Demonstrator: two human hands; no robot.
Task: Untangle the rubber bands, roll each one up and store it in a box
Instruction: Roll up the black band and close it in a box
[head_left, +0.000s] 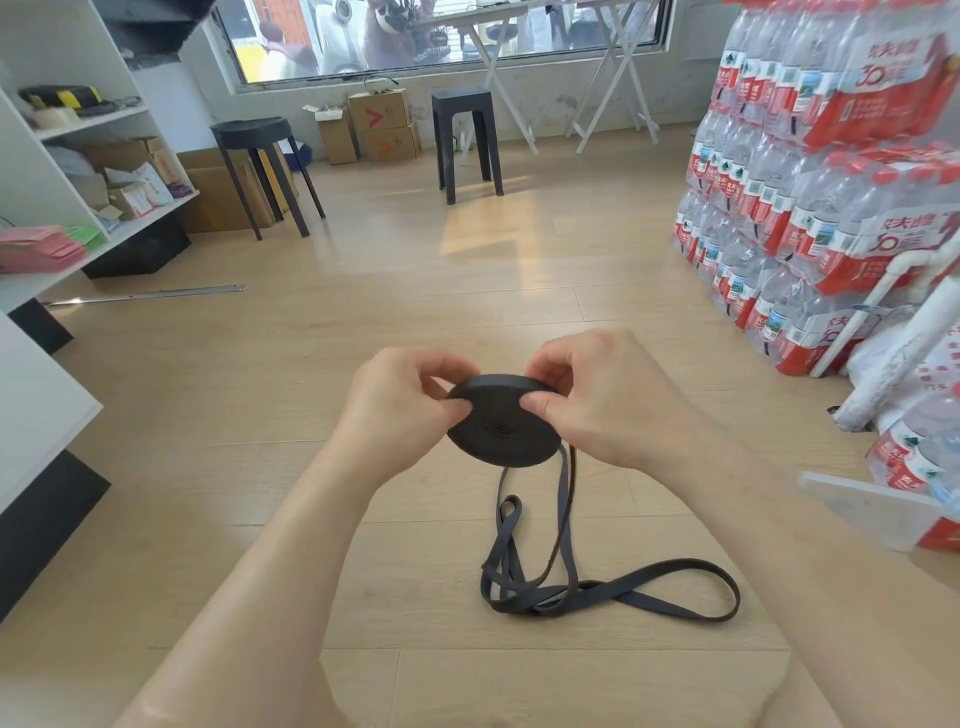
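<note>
Nearest to us on the wooden floor, we saw the loose black rubber band lying in a tangle of flat strands. Its longest loop stretched left to right, with the closed end pointing right, and a shorter loop pointed away from us toward the hands. Two strands rose from that tangle to the rolled coil, which was held above the floor between both hands.

The coil was a flat black disc, tilted so that its wound face looked up at us and its far rim stood higher. The left hand pinched the left rim between thumb and curled fingers. The right hand clamped the upper right rim, with its thumb on the face and its fingers curled behind.

At the right edge, a translucent plastic box showed, blurred and partly cut off. Beyond it we saw stacked packs of bottled water in red wraps, printed with a large "30" and Chinese characters that we could not read surely.

To the left lay a metal strip beside a white shelf unit holding cartons and bags. Farther back stood a round black stool and a square one. Under the window, we saw cardboard cartons bearing an orange-red arrow mark.
</note>
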